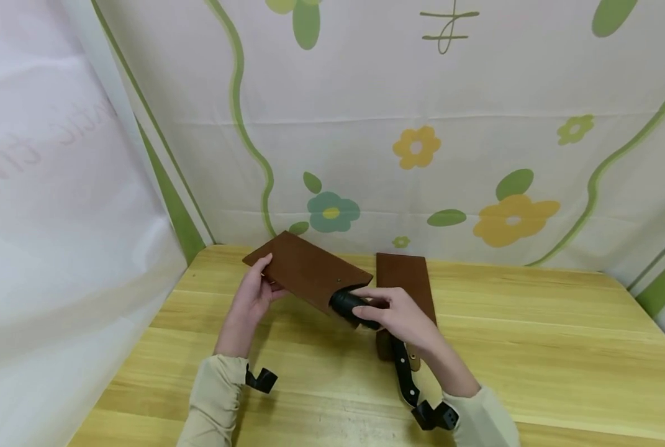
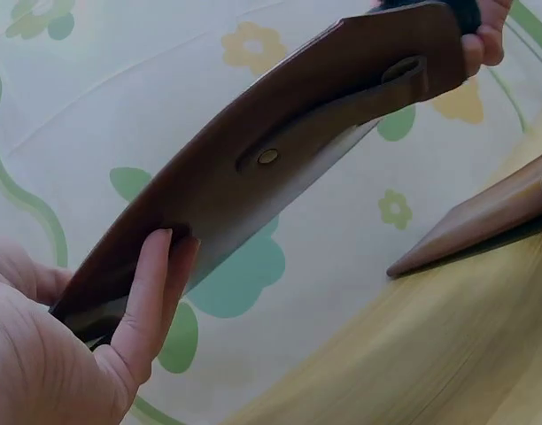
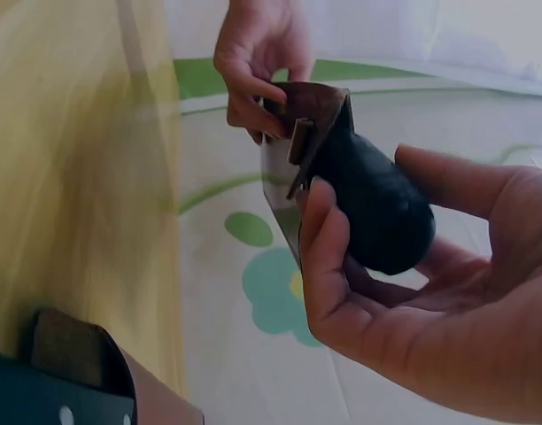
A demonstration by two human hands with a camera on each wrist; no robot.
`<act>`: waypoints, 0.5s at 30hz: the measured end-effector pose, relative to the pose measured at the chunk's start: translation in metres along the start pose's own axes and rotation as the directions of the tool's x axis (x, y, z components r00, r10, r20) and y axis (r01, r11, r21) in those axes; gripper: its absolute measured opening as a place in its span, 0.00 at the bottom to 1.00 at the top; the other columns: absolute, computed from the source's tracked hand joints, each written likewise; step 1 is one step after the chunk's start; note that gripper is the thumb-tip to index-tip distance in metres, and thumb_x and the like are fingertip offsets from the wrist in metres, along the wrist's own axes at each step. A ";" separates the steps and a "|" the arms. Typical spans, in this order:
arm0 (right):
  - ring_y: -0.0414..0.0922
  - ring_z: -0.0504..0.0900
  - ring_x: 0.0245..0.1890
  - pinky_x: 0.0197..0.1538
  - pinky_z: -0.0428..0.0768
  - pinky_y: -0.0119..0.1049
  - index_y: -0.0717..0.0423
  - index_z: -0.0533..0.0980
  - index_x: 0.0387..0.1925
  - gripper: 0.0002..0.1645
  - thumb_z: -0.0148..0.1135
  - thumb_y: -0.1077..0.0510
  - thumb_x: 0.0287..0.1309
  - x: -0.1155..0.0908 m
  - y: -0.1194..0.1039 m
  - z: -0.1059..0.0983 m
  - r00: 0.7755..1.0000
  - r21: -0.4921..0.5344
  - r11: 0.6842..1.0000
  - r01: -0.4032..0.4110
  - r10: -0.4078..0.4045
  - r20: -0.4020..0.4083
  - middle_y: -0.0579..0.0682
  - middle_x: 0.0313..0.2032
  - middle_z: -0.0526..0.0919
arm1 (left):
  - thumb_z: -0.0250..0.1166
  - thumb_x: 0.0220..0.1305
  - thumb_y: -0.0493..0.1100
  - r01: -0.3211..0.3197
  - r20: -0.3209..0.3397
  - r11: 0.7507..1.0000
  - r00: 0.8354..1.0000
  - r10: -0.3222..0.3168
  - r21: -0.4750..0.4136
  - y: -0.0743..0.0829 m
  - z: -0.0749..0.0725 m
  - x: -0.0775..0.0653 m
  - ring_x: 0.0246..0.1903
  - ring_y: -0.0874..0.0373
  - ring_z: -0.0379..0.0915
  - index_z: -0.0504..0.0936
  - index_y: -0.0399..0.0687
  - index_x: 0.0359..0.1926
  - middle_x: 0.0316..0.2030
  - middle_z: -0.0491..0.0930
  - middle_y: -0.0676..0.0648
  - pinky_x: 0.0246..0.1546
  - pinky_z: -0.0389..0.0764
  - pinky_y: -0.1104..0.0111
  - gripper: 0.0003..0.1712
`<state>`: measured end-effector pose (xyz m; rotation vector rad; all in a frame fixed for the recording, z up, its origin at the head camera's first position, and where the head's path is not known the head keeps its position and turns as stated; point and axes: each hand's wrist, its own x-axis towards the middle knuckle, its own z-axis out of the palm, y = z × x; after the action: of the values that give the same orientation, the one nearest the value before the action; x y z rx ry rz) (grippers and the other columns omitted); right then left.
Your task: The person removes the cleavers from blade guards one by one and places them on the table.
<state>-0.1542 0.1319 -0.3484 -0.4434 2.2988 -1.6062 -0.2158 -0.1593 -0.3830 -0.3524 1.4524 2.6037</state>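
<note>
A brown leather sheath (image 1: 310, 267) is held up above the table, tilted down to the right. My left hand (image 1: 252, 297) pinches its far left end, thumb on top and fingers underneath. At its other end, my right hand (image 1: 402, 316) grips the thick black handle (image 3: 377, 208) of a knife whose broad blade (image 2: 253, 208) shows shiny along the sheath's edge in the left wrist view. A strap with a brass snap (image 2: 268, 157) runs along the sheath's underside. How far the blade sits inside is hidden.
A second brown sheath (image 1: 405, 276) lies on the wooden table (image 1: 533, 347), partly behind my right hand. From it a black riveted knife handle (image 1: 403, 372) points toward me. A flower-printed cloth (image 1: 354, 149) hangs behind the table, and white cloth (image 1: 58, 217) on the left.
</note>
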 end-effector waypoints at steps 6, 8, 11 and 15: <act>0.54 0.85 0.47 0.51 0.86 0.47 0.64 0.78 0.62 0.24 0.66 0.59 0.69 0.003 0.001 -0.004 0.987 0.096 0.994 -0.049 0.063 -0.149 0.61 0.51 0.82 | 0.51 0.82 0.46 0.018 -0.024 0.989 0.999 -0.022 -0.144 -0.001 0.002 -0.001 0.34 0.53 0.86 0.65 0.50 0.58 0.34 0.83 0.45 0.40 0.87 0.62 0.11; 0.53 0.84 0.49 0.53 0.85 0.47 0.67 0.77 0.61 0.22 0.66 0.61 0.69 0.005 0.003 -0.005 0.977 0.163 0.985 -0.058 0.090 -0.195 0.63 0.53 0.81 | 0.51 0.82 0.45 0.024 -0.027 0.982 0.999 -0.030 -0.188 -0.002 0.001 -0.001 0.35 0.51 0.87 0.65 0.50 0.58 0.35 0.83 0.44 0.41 0.87 0.60 0.11; 0.50 0.83 0.50 0.54 0.84 0.42 0.70 0.75 0.61 0.21 0.63 0.63 0.71 0.007 0.006 -0.007 0.962 0.301 0.952 -0.054 0.131 -0.241 0.66 0.57 0.77 | 0.52 0.81 0.44 0.030 -0.022 0.968 0.999 -0.036 -0.249 -0.001 0.001 0.000 0.37 0.50 0.86 0.65 0.49 0.60 0.39 0.82 0.43 0.42 0.87 0.59 0.13; 0.51 0.83 0.53 0.54 0.83 0.37 0.73 0.71 0.64 0.22 0.59 0.65 0.74 0.008 0.009 -0.011 0.952 0.447 0.894 -0.020 0.153 -0.264 0.68 0.63 0.72 | 0.50 0.82 0.48 0.032 0.003 0.952 0.999 -0.033 -0.305 0.001 0.000 -0.001 0.41 0.49 0.85 0.63 0.51 0.64 0.49 0.76 0.42 0.42 0.87 0.59 0.16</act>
<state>-0.1663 0.1411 -0.3542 0.0124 2.0046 -2.1883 -0.2151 -0.1601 -0.3818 -0.4084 1.0312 2.8010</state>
